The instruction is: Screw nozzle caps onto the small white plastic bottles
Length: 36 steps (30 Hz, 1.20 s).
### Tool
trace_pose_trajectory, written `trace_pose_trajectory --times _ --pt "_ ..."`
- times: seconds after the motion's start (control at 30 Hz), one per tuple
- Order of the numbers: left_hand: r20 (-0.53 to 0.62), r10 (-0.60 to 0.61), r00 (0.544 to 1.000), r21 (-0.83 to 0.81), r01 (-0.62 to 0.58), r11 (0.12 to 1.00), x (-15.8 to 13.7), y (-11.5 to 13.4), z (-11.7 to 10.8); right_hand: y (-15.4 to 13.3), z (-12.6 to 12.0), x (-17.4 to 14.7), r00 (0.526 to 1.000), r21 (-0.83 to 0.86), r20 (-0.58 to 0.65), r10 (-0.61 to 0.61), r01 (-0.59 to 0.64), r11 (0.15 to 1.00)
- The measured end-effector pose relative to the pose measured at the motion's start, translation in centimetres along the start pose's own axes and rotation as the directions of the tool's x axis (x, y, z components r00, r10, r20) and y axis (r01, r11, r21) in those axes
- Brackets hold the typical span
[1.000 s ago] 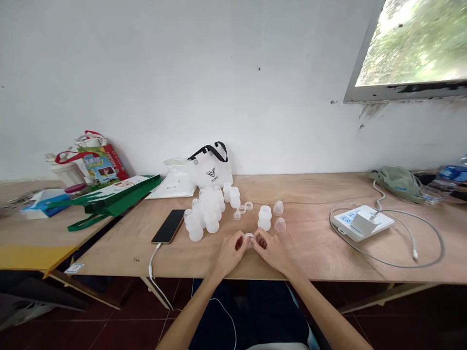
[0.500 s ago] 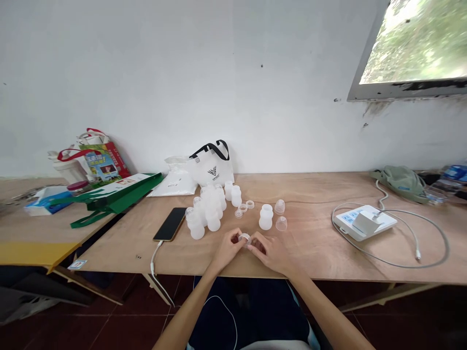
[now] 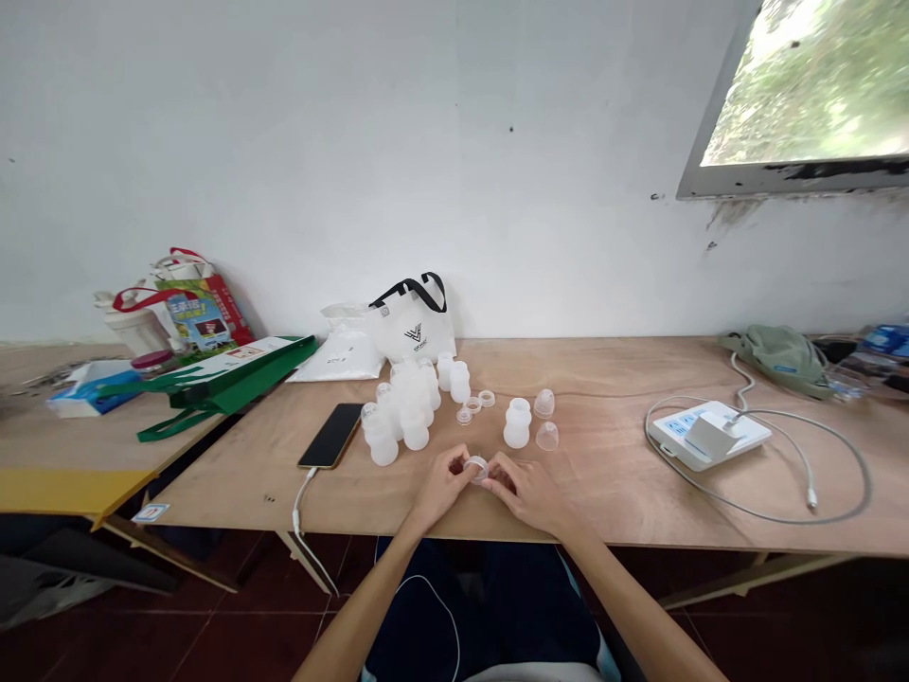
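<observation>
Between my two hands is a translucent plastic ring (image 3: 476,465), held low over the table near its front edge. My left hand (image 3: 445,483) grips it from the left with thumb and fingers. From the right, my right hand (image 3: 525,489) pinches the same ring, its fingers bent. Just beyond lie two more rings (image 3: 487,399) and a small clear nipple-like piece (image 3: 464,416). A frosted small bottle (image 3: 518,423) stands open-topped to the right, beside two clear domed caps (image 3: 547,436). Several similar frosted bottles (image 3: 416,428) are grouped to the left, some with domed tops.
A black phone (image 3: 331,436) on a white cable lies left of the bottles. Behind are a white bag (image 3: 416,327) and a white plastic package (image 3: 341,352). At right sits a power strip (image 3: 710,434) with a looped grey cable; a green bag (image 3: 227,374) lies at left.
Both hands stay in nearly the same place, still holding the ring, which looks slightly turned. The other things on the table have not moved.
</observation>
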<state>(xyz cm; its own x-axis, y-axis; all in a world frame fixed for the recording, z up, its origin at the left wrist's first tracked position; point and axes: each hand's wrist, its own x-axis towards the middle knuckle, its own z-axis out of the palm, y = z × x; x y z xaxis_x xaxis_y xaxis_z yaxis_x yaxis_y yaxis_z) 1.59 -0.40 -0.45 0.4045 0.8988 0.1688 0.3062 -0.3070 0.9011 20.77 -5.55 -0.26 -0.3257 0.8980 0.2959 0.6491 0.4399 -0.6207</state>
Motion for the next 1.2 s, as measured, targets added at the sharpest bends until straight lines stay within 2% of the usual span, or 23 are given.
trace_pose_trajectory --times 0.13,0.33,0.6,0.8,0.93,1.03,1.2 --pt "-0.049 0.025 0.998 0.058 -0.023 0.998 -0.1 0.0 0.3 -0.4 -0.1 0.2 0.998 0.114 -0.034 0.05 -0.046 0.992" --pt "0.039 0.058 0.998 -0.044 -0.056 0.997 -0.5 0.1 0.1 -0.8 -0.4 0.3 0.993 0.19 -0.059 0.099 -0.087 0.978" --pt "0.033 0.068 0.997 0.004 -0.068 0.998 -0.1 0.2 -0.1 -0.6 -0.3 0.2 0.997 0.104 -0.003 0.074 -0.073 0.992" --pt "-0.018 0.081 0.997 0.069 -0.08 0.994 -0.4 0.4 0.1 -0.8 -0.4 0.2 0.996 0.101 -0.031 0.078 -0.075 0.992" --pt "-0.003 0.072 0.997 -0.024 -0.072 0.997 -0.4 0.2 0.3 -1.1 -0.5 0.2 0.992 0.17 -0.076 0.102 -0.088 0.981" --pt "-0.025 0.066 0.998 -0.074 -0.067 0.995 -0.3 0.0 0.4 -1.2 -0.6 0.3 0.993 0.191 -0.058 0.099 -0.087 0.978" --pt "-0.029 0.081 0.996 -0.077 -0.083 0.994 -0.3 -0.2 0.4 -1.0 -0.4 0.5 0.995 0.092 -0.038 0.093 -0.089 0.992"
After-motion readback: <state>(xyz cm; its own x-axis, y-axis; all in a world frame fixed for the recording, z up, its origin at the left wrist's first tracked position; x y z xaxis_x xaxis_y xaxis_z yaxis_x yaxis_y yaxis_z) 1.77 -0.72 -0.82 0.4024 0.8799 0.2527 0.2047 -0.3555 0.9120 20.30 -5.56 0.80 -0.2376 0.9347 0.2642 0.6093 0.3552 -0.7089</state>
